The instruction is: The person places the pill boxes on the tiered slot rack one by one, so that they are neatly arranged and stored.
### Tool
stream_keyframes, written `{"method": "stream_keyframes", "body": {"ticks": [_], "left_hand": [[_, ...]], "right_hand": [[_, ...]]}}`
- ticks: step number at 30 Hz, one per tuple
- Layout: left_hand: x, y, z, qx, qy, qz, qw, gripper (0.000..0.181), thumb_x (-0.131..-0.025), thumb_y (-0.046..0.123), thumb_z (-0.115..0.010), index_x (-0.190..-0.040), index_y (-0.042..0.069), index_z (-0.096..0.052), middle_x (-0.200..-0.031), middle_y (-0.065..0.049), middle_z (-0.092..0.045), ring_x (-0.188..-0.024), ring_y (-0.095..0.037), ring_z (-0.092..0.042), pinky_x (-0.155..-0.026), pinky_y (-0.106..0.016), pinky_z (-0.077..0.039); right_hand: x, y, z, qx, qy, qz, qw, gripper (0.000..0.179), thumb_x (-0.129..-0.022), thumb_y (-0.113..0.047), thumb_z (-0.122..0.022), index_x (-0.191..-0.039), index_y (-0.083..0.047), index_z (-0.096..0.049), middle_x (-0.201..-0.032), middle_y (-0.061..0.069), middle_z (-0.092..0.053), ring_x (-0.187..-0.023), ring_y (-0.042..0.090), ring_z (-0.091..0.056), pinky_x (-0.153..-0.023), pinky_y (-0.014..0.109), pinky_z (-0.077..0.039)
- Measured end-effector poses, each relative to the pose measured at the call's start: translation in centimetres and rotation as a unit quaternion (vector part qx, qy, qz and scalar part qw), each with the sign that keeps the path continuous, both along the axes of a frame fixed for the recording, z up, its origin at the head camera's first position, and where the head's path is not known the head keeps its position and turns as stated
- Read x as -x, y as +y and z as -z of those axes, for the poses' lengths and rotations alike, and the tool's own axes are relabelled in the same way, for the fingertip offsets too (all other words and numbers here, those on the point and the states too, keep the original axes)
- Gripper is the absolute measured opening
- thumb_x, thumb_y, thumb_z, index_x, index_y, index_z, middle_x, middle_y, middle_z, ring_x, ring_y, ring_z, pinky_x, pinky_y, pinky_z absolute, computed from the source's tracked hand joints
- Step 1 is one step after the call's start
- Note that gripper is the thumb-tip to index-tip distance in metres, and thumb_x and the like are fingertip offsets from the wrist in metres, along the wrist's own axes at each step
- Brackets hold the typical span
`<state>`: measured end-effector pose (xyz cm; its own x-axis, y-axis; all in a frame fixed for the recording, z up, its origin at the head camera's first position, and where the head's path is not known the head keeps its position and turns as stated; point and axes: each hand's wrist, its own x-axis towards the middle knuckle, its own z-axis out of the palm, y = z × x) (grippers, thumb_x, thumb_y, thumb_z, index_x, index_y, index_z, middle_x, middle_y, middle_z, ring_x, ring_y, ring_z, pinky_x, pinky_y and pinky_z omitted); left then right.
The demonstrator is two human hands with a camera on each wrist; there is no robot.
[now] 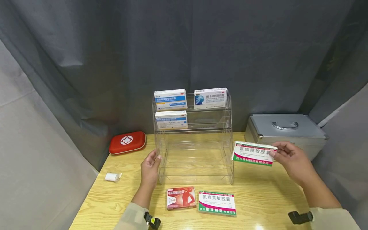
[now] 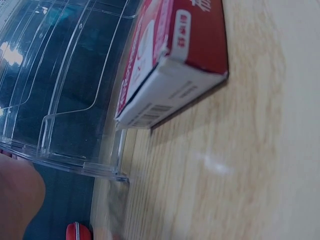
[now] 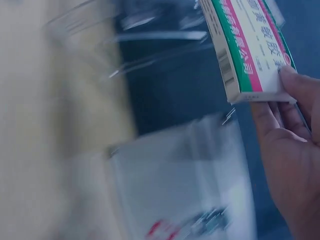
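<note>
At the right of the head view, the right hand (image 1: 293, 161) pinches one end of a white, green and magenta Ankahuangmin capsule box (image 1: 254, 154), thumb on the printed face and fingers behind. This box is raised off the table (image 1: 264, 195), just beside the right side of a clear tiered display rack (image 1: 196, 180) in the middle of the frame, and it tilts slightly down toward the right. In the right wrist view it fills the upper right, while much of the background is blurred.

Left of centre, the left hand (image 1: 150, 166) grips the rack's left side edge, its thumb toward the front.

On the rack's top tier, a blue-and-white glucosamine capsule box (image 1: 170, 99) stands at the left and a Tianqi Tongjing capsule box (image 1: 210, 98) at the right; a second glucosamine box (image 1: 171, 120) stands at the left one tier below.

At lower centre, in front of the rack, a red ibuprofen capsule box (image 1: 181, 198) lies just left of another Ankahuangmin box (image 1: 217, 203). At centre left are a red first-aid case (image 1: 127, 142) and, below it, a small white roll (image 1: 112, 176); a silver metal case (image 1: 287, 126) sits at centre right, before a dark grey curtain (image 1: 244, 48).
</note>
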<state>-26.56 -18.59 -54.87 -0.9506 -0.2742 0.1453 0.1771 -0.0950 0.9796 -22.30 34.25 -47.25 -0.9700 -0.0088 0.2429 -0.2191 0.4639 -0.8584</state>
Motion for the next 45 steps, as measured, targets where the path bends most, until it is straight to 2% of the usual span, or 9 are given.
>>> {"method": "stream_keyframes", "body": {"ticks": [4, 9, 12, 16, 21, 25, 29, 37, 45], "left_hand": [[0.1, -0.1, 0.0, 0.009, 0.002, -0.002, 1.0000, 0.045, -0.108, 0.005, -0.066, -0.152, -0.003, -0.059, -0.160, -0.021, -0.058, -0.153, -0.035, -0.052, -0.112, -0.017, -0.054], [0.1, -0.2, 0.0, 0.010, -0.002, -0.002, 0.9999, 0.044, -0.108, 0.004, -0.067, -0.151, -0.001, -0.060, -0.160, -0.019, -0.058, -0.152, -0.034, -0.053, -0.112, -0.017, -0.054], [0.1, -0.2, 0.1, 0.011, -0.003, 0.001, 0.9999, 0.044, -0.107, 0.004, -0.067, -0.151, 0.001, -0.061, -0.160, -0.016, -0.059, -0.152, -0.032, -0.054, -0.112, -0.016, -0.053], [0.1, -0.2, 0.1, 0.010, 0.001, 0.003, 0.9999, 0.044, -0.107, 0.003, -0.067, -0.151, 0.000, -0.061, -0.160, -0.017, -0.059, -0.152, -0.032, -0.053, -0.112, -0.015, -0.053], [0.2, -0.2, 0.2, 0.008, 0.000, 0.003, 1.0000, 0.044, -0.107, 0.002, -0.067, -0.150, -0.001, -0.060, -0.160, -0.017, -0.059, -0.152, -0.033, -0.053, -0.112, -0.016, -0.053], [0.1, -0.2, 0.2, 0.014, 0.003, 0.005, 0.9999, 0.044, -0.108, 0.004, -0.067, -0.151, -0.002, -0.060, -0.160, -0.016, -0.058, -0.153, -0.033, -0.052, -0.114, -0.017, -0.052], [0.1, -0.3, 0.2, 0.011, 0.001, 0.008, 0.9999, 0.045, -0.108, 0.005, -0.067, -0.151, -0.001, -0.060, -0.161, -0.016, -0.058, -0.154, -0.033, -0.051, -0.115, -0.018, -0.052], [0.2, -0.2, -0.1, 0.005, -0.006, 0.009, 0.9999, 0.045, -0.107, 0.005, -0.068, -0.151, 0.000, -0.060, -0.161, -0.015, -0.058, -0.154, -0.032, -0.051, -0.115, -0.019, -0.052], [0.1, -0.3, 0.0, 0.018, -0.016, 0.005, 0.9997, 0.045, -0.108, 0.010, -0.068, -0.152, 0.003, -0.060, -0.161, -0.015, -0.058, -0.154, -0.034, -0.052, -0.117, -0.024, -0.052]], "right_hand": [[1.6, -2.7, -4.4, 0.029, 0.049, 0.011, 0.9983, 0.027, -0.106, -0.014, -0.073, -0.131, -0.008, -0.063, -0.112, -0.014, -0.067, -0.098, -0.005, -0.065, -0.077, 0.008, -0.058], [3.9, -6.6, -8.5, 0.034, 0.109, 0.028, 0.9930, 0.028, -0.105, -0.011, -0.074, -0.132, -0.006, -0.066, -0.113, -0.016, -0.069, -0.100, -0.002, -0.066, -0.078, 0.007, -0.057], [5.0, -8.8, -10.2, 0.029, 0.132, 0.038, 0.9901, 0.027, -0.105, -0.010, -0.073, -0.132, -0.006, -0.067, -0.117, -0.015, -0.070, -0.107, -0.004, -0.067, -0.082, 0.005, -0.057], [6.1, -11.2, -12.2, 0.026, 0.143, 0.047, 0.9883, 0.027, -0.105, -0.011, -0.074, -0.131, -0.006, -0.068, -0.129, 0.002, -0.074, -0.116, -0.007, -0.065, -0.087, 0.004, -0.055], [7.7, -13.5, -13.8, -0.002, 0.148, 0.052, 0.9876, 0.024, -0.106, -0.012, -0.074, -0.129, -0.008, -0.070, -0.133, 0.014, -0.077, -0.115, 0.004, -0.070, -0.086, 0.007, -0.056], [9.1, -14.9, -14.5, -0.055, 0.158, 0.049, 0.9847, 0.023, -0.107, -0.016, -0.072, -0.129, -0.010, -0.070, -0.135, 0.014, -0.077, -0.122, 0.026, -0.074, -0.102, 0.034, -0.064], [9.9, -15.8, -14.2, -0.081, 0.145, 0.029, 0.9856, 0.025, -0.109, -0.016, -0.070, -0.133, -0.010, -0.068, -0.138, 0.018, -0.074, -0.129, 0.038, -0.070, -0.109, 0.057, -0.060], [10.8, -16.5, -12.3, -0.056, 0.109, 0.028, 0.9922, 0.029, -0.110, -0.016, -0.067, -0.139, -0.012, -0.066, -0.145, 0.016, -0.070, -0.138, 0.035, -0.066, -0.115, 0.053, -0.058], [11.4, -17.6, -11.2, -0.080, 0.162, 0.030, 0.9830, 0.026, -0.107, -0.008, -0.070, -0.133, -0.003, -0.070, -0.133, 0.018, -0.069, -0.127, 0.037, -0.069, -0.107, 0.052, -0.062]]}}
